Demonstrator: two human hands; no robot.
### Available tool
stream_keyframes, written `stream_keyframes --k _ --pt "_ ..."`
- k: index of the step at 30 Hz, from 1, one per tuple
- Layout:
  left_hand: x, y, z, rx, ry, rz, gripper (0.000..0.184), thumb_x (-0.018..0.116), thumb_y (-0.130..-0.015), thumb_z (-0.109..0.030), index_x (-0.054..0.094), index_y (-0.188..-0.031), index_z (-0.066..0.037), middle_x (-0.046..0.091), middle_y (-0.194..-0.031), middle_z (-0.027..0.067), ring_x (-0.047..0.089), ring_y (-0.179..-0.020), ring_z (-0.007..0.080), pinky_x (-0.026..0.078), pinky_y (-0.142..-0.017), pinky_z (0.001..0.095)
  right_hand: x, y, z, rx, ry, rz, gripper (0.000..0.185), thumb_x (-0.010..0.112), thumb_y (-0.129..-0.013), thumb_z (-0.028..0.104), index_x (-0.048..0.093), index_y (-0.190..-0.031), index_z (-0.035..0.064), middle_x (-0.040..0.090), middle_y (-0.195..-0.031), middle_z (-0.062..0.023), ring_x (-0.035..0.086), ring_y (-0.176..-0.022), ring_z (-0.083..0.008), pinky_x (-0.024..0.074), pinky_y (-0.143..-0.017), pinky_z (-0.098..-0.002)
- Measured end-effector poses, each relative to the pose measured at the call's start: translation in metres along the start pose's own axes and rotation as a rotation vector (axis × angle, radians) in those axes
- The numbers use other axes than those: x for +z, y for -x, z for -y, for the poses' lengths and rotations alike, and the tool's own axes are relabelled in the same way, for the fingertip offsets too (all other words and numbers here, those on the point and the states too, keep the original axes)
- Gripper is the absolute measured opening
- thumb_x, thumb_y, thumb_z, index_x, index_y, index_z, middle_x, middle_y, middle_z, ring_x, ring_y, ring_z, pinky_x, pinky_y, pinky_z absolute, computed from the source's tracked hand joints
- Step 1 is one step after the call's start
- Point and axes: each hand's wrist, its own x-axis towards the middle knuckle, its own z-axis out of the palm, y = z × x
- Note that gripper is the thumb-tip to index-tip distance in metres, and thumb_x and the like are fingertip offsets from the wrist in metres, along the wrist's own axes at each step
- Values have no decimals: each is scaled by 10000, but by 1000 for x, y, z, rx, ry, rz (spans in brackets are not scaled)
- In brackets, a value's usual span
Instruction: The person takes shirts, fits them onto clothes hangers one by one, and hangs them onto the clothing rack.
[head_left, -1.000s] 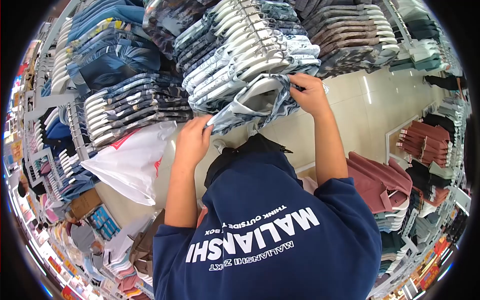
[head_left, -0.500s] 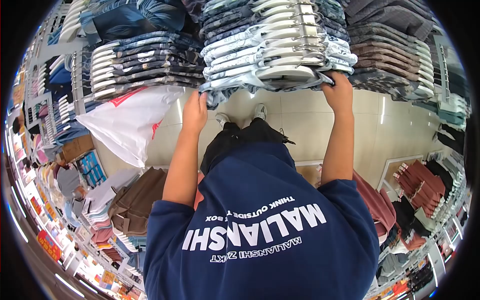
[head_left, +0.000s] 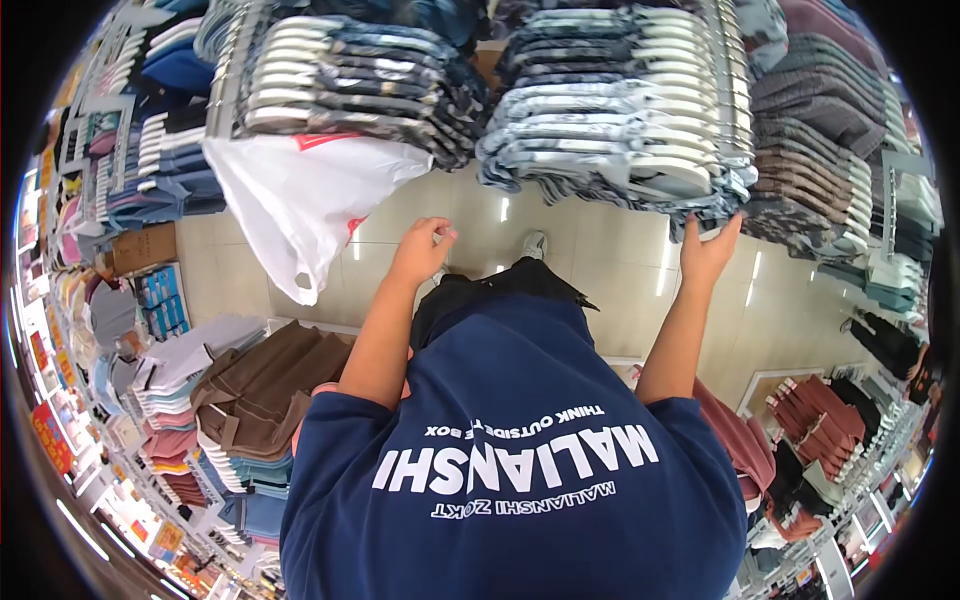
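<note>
Rows of blue-and-white patterned shirts (head_left: 560, 150) hang on white hangers (head_left: 675, 140) from a metal rail. At the right end of the front shirt, my right hand (head_left: 708, 252) reaches up with thumb and fingers apart, touching or very near its dark patterned edge (head_left: 705, 210). Whether any cloth is pinched there is hard to see. My left hand (head_left: 422, 248) is held over the floor, away from the shirts, fingers loosely bent and nothing visible in them. To its left hangs a white plastic bag (head_left: 290, 200) with red print, below dark patterned shirts (head_left: 370, 95).
Grey and brown garments (head_left: 810, 150) hang on the rack to the right. Behind me are a brown garment (head_left: 260, 385), stacked pastel clothes (head_left: 180, 390) and reddish clothes (head_left: 820, 420). Pale floor tiles (head_left: 600, 250) lie underfoot. Another person's dark-clothed legs (head_left: 885, 340) show at far right.
My left hand has let go of the front shirt and drawn back toward me. My right hand stays at the shirt's right end. The view has turned, shifting the rack rightward.
</note>
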Motion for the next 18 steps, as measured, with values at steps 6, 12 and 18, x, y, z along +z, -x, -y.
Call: stream_keyframes --k 6,12,18 --pt "-35 51 82 -39 39 113 297 698 -870 -264 704 -1057 -33 658 -1007 153 652 -874 267 522 -801 377 35 58 42 178 305 929 866 635 -812 612 547 -1337 -71 596 -1292 -292 582 -1225 -395 447 -1046 -412" --pt "-88 117 94 53 254 437 227 730 -838 -259 742 -956 -66 646 -1015 114 621 -947 264 499 -862 355 72 161 205 -100 158 1184 779 665 -833 536 535 -1376 -7 606 -1296 -270 589 -1214 -383 462 -1022 -393" --pt "-111 162 134 220 449 401 187 717 -845 -221 749 -967 -82 619 -1055 95 563 -1071 244 442 -957 346 100 231 339 -497 -8 1352 679 695 -850 444 561 -1351 7 680 -1169 -222 680 -1051 -322 510 -913 -402"
